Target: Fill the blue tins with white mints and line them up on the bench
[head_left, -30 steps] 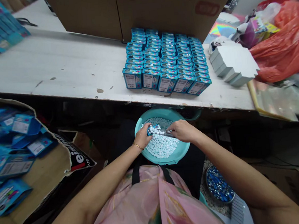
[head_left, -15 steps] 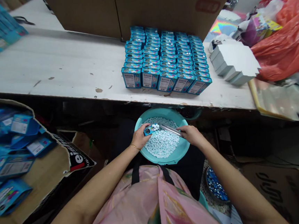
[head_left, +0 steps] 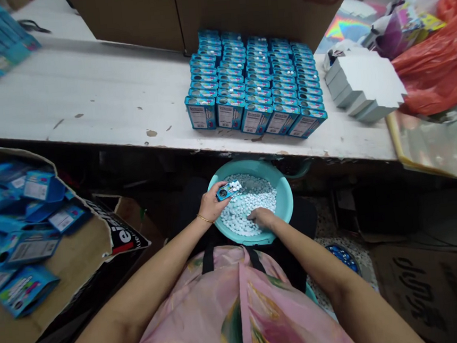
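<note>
My left hand [head_left: 212,205] grips a small blue box [head_left: 224,192] over the left part of a turquoise basin [head_left: 284,188]. White pellets [head_left: 234,185] are heaped at the box's open end. Loose white pellets [head_left: 265,196] cover the basin's floor. My right hand [head_left: 262,218] is low in the basin, its fingers closed and their tips down among the pellets. The clear tube it held in the earlier frame is hidden now, apparently under the pellets. The basin rests on my lap.
Rows of blue boxes [head_left: 255,84] stand on the white table [head_left: 119,106], before a large cardboard box [head_left: 214,7]. White stacked cartons [head_left: 367,82] and red plastic bags [head_left: 436,73] are to the right. At left, an open carton [head_left: 75,243] holds several blue boxes.
My right hand has moved down and left into the pellets, and the clear tube has gone out of sight. My left hand keeps the blue box, raised slightly.
</note>
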`<action>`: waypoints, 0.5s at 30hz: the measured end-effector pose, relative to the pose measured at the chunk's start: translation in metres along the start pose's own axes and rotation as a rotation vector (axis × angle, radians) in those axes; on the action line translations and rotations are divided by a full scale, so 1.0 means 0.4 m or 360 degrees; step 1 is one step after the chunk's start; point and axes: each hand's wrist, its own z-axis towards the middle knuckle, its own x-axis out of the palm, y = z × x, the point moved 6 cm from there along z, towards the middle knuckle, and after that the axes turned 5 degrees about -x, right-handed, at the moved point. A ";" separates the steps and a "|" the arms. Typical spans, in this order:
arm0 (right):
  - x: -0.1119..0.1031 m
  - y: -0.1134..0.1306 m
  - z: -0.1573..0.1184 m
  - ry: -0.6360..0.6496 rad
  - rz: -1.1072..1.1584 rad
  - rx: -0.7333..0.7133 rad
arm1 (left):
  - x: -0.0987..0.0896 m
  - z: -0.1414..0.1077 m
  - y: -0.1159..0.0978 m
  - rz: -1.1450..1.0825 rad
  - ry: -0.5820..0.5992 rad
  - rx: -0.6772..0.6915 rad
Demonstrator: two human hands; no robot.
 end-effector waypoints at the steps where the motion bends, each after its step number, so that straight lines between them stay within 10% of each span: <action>1: -0.003 -0.013 -0.006 0.0014 0.0041 -0.0009 | 0.000 0.001 0.003 -0.0003 -0.0010 -0.0009; 10: -0.187 -0.012 -0.137 -0.0223 0.0663 -0.0210 | 0.009 0.006 0.009 -0.0053 -0.0005 0.0030; 15: -0.319 0.054 -0.187 -0.0296 0.0438 -0.0303 | 0.037 0.000 -0.002 0.0000 0.0117 0.0058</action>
